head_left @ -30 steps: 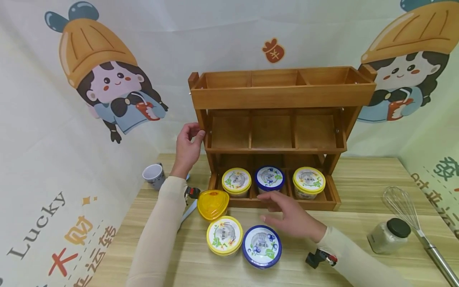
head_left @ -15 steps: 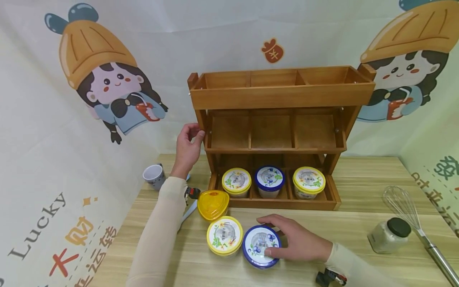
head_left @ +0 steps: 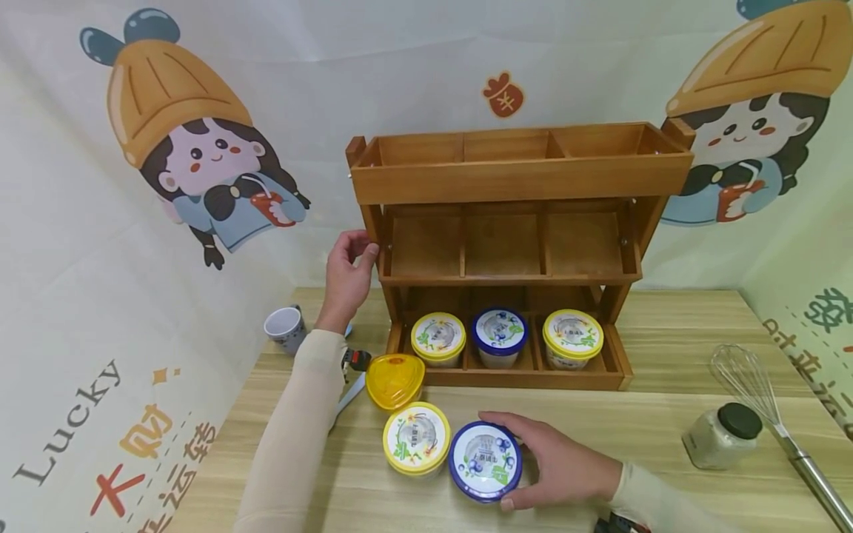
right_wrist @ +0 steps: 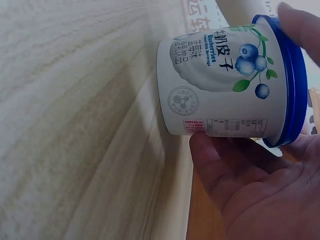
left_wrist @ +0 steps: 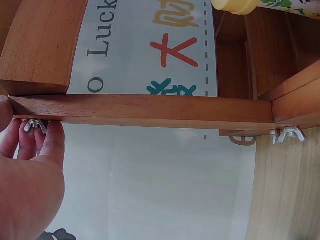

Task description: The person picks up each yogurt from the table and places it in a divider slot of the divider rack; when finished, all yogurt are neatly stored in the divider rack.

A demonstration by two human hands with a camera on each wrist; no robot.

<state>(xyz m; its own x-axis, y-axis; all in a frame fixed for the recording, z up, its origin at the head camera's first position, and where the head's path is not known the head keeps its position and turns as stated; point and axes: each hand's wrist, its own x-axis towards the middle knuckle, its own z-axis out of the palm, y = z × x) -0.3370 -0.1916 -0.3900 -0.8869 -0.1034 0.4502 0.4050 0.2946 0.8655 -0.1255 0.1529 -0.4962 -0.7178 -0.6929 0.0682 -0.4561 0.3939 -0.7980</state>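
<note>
A person's two bare hands work well apart at a wood-grain table [head_left: 680,333]; the right hand [head_left: 563,463] grips a blue-lidded blueberry milk tub [head_left: 485,460] from its right side, fingers and thumb spread around it; this tub is upright at the front, just beside a yellow-lidded tub [head_left: 416,438]; whether its base touches the table I cannot tell.

The left hand [head_left: 349,277] holds the left upright [left_wrist: 150,110] of a three-tier wooden rack [head_left: 520,183], thumb on one side and fingertips on the other, near a metal wing nut [left_wrist: 36,125]; the rack's bottom tier carries three tubs, one per compartment: yellow-lidded at left [head_left: 438,337], blue-lidded in the middle [head_left: 500,331], yellow-lidded at right [head_left: 573,334].

Near the left forearm are a triangular amber-lidded container [head_left: 396,380], a pale blue utensil [head_left: 349,392], partly hidden, and a patterned mug [head_left: 285,329]; far right lie a black-lidded jar [head_left: 723,437] and a wire whisk [head_left: 749,385].
</note>
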